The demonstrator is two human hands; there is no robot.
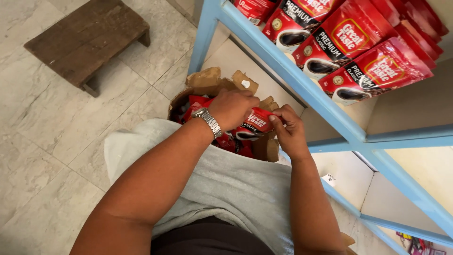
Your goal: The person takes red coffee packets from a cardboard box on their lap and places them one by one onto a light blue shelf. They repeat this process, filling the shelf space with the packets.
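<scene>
A glossy red foil pouch printed with a picture of a dark cup of coffee (257, 123) sits at the mouth of a torn brown cardboard box (207, 81), pinched from both sides by the person's hands. The left hand (232, 108), with a silver metal link wristwatch (209, 121) on its wrist, lies over the pouch's upper left part, and its grip is clamped on that edge; the right hand (290, 130) closes its thumb and fingers on the pouch's right end. The pouch is partly raised above the box but not clear of it. More red pouches of the same kind (236, 144) show inside the box beneath and beside it, so the box appears far from empty. Above and to the right, a pale blue painted shelf frame (302, 85) carries a row of matching red pouches (363, 52) leaning against one another, which suggests that part of the stocking is done, while a bare stretch of the shelf to the right of the row leaves room for more. The lower shelf level (424, 165) shows no pouches in view. The box rests on a floor of light grey stone tiles (47, 141), just beyond the person's grey cloth-covered lap (226, 184). Well apart, at the upper left, a low dark wooden stool (89, 38) stands on the tiles.
</scene>
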